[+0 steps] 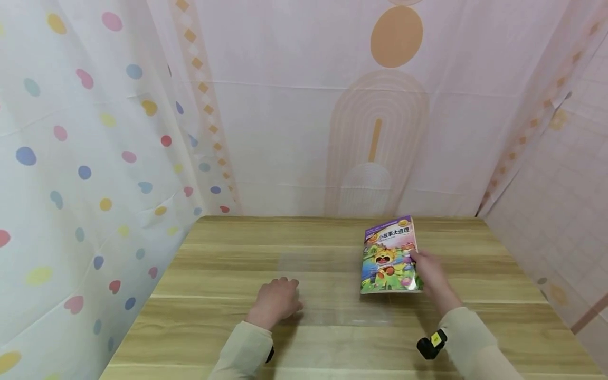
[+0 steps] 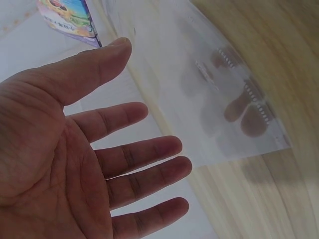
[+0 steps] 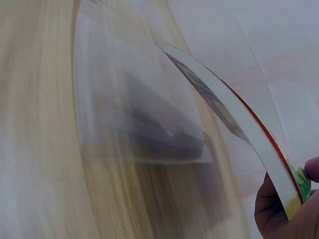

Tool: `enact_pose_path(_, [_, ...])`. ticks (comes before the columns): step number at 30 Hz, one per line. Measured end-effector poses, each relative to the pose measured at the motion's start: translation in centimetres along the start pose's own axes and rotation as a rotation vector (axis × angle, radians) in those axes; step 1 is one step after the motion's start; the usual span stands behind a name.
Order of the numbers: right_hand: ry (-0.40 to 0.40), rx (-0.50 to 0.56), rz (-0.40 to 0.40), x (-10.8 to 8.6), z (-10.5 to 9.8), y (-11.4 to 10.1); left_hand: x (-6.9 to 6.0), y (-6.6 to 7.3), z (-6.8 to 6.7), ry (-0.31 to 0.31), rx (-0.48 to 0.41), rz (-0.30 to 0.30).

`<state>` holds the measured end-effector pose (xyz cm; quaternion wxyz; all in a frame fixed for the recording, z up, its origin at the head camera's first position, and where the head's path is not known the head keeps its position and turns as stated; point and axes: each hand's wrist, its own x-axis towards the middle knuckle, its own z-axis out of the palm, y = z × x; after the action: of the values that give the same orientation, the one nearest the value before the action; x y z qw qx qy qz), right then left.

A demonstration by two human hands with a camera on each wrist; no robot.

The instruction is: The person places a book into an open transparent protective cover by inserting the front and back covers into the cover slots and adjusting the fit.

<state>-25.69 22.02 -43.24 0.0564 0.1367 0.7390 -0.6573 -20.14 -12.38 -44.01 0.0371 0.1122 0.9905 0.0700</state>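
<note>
A colourful picture book (image 1: 387, 258) with a cartoon animal on its cover is raised over the table. My right hand (image 1: 433, 277) pinches its right edge, thumb on the cover; from the right wrist the book (image 3: 263, 134) appears edge-on and bowed. Below it lies a clear plastic sleeve or sheet (image 1: 332, 287), flat on the wood. At the left end of this plastic is my left hand (image 1: 275, 301), holding nothing. The left wrist view shows its palm (image 2: 55, 164) with fingers extended and spread, the clear plastic (image 2: 199, 114) just beyond the fingertips.
The wood-grain table (image 1: 199, 338) ends at a pale patterned curtain (image 1: 285, 132) behind. A dotted curtain (image 1: 90, 211) hangs along the left side and another curtain (image 1: 560, 211) along the right. A small black device (image 1: 431, 345) sits on the right wrist.
</note>
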Motion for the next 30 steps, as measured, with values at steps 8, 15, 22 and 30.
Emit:
enact_pose_path(8, [-0.025, 0.010, -0.006, -0.6, 2.0, 0.0, -0.1, 0.1, -0.2, -0.002, 0.003, 0.001])
enact_pose_path(15, [-0.055, 0.032, -0.004, -1.2, 3.6, 0.3, -0.1, 0.2, -0.1, -0.027, -0.005, -0.010])
enact_pose_path(22, [-0.077, 0.017, 0.003, -1.7, 4.8, 0.4, 0.0, 0.2, 0.2, -0.029, -0.029, -0.009])
enact_pose_path(30, [-0.096, -0.004, -0.019, -2.2, 5.7, 1.0, -0.2, 0.2, 0.3, -0.023, -0.021, 0.005])
